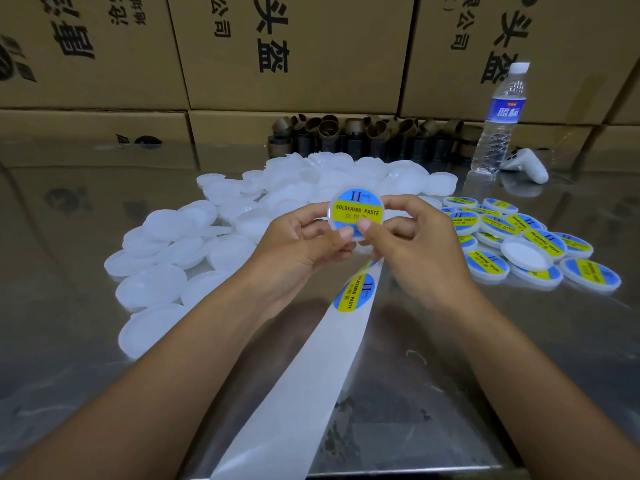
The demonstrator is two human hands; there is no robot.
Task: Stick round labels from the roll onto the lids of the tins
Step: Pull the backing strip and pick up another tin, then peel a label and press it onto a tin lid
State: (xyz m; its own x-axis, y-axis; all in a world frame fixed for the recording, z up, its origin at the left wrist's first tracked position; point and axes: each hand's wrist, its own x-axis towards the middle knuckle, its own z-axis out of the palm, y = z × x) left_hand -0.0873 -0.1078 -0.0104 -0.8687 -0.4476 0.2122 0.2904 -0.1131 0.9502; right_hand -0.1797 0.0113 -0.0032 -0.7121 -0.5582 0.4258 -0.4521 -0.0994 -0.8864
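Pinching one labelled lid (356, 211), left hand (304, 244) and right hand (405, 237) grips cover its lower rim.

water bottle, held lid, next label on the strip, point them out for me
water bottle (504, 110): head view, on its blue wrapper
held lid (356, 212): head view, on the yellow band of its label
next label on the strip (354, 293): head view, on its yellow middle band

The shiny metal worktop (69, 237) carried an upright water bottle (498, 116). Just right of the bottle lay a white controller (526, 164), left of it a cluster of cardboard cores (363, 136). In front of the bottle lay labelled lids (540, 237); further left, a label strip (311, 375) and a heap of plain white lids (166, 244).
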